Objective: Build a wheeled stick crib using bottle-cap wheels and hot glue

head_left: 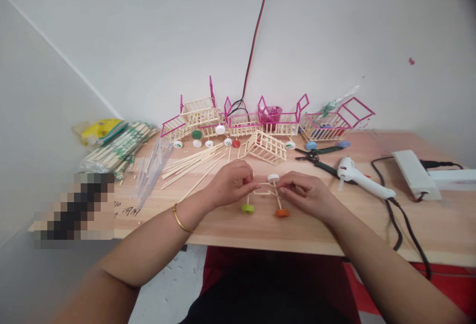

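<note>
Between my hands is a small wheeled stick frame [263,193], made of thin wooden sticks with bottle caps as wheels. A lime-green cap [247,209] and an orange cap [282,213] sit at its near side, and a white cap [273,178] at the far right. My left hand [235,184] pinches the frame's left side, its fingers partly covering that end. On the other side, my right hand [304,192] has thumb and fingertips closed at the right axle stick. Any fourth wheel is hidden behind my left hand.
Stick carts with magenta edges [243,126] line the wall. Loose sticks [191,165], a bare stick frame [266,146] and bottle caps lie before them. At right are pliers [316,158], a white glue gun [366,178] and cables; bagged sticks [119,148] lie left.
</note>
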`<state>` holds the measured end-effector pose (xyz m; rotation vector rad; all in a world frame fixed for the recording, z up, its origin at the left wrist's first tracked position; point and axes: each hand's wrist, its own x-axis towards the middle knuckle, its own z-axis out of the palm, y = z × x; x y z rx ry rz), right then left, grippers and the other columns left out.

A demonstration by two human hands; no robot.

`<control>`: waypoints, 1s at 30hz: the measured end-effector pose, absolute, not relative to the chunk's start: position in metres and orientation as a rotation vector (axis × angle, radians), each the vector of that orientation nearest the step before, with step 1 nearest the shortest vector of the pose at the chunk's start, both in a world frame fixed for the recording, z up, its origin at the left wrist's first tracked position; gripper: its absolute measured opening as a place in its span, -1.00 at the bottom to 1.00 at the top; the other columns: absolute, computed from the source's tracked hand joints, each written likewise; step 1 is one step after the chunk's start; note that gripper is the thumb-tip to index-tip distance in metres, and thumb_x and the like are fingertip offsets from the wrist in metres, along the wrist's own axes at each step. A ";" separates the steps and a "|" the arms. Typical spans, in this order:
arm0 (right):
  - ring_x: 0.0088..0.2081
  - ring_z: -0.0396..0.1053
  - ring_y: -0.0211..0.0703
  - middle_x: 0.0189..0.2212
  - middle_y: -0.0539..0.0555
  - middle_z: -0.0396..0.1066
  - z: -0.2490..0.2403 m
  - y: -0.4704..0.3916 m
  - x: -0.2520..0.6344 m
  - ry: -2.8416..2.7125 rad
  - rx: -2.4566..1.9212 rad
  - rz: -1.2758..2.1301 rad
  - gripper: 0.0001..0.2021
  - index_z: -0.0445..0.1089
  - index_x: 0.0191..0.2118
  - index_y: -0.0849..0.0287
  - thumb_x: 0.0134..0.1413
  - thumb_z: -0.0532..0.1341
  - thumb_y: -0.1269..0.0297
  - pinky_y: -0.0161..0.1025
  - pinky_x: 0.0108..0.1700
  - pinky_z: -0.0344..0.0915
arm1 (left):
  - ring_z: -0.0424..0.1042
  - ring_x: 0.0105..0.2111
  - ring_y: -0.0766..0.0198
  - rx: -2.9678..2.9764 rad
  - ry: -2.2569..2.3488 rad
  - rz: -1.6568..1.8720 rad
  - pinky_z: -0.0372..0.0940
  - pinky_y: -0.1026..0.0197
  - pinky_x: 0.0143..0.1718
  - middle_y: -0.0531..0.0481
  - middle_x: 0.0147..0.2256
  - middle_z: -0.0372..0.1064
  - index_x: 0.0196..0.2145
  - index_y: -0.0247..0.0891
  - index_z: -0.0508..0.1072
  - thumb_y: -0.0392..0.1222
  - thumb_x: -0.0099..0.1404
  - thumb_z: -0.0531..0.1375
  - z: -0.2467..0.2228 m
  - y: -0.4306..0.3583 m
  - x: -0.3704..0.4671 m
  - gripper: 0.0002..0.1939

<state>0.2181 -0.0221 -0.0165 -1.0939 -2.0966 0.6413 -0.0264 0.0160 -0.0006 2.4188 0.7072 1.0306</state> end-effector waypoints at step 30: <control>-0.39 0.37 -0.18 -0.41 0.06 0.44 -0.015 -0.022 0.219 -2.055 -1.092 0.513 -0.89 0.41 -0.33 0.13 0.17 0.16 0.28 -0.24 -0.33 0.27 | 0.27 0.00 0.08 2.498 0.758 0.873 0.18 0.03 0.06 -0.14 -0.06 0.30 -0.21 -0.23 0.39 0.06 0.00 0.37 -0.004 0.022 -0.031 -0.53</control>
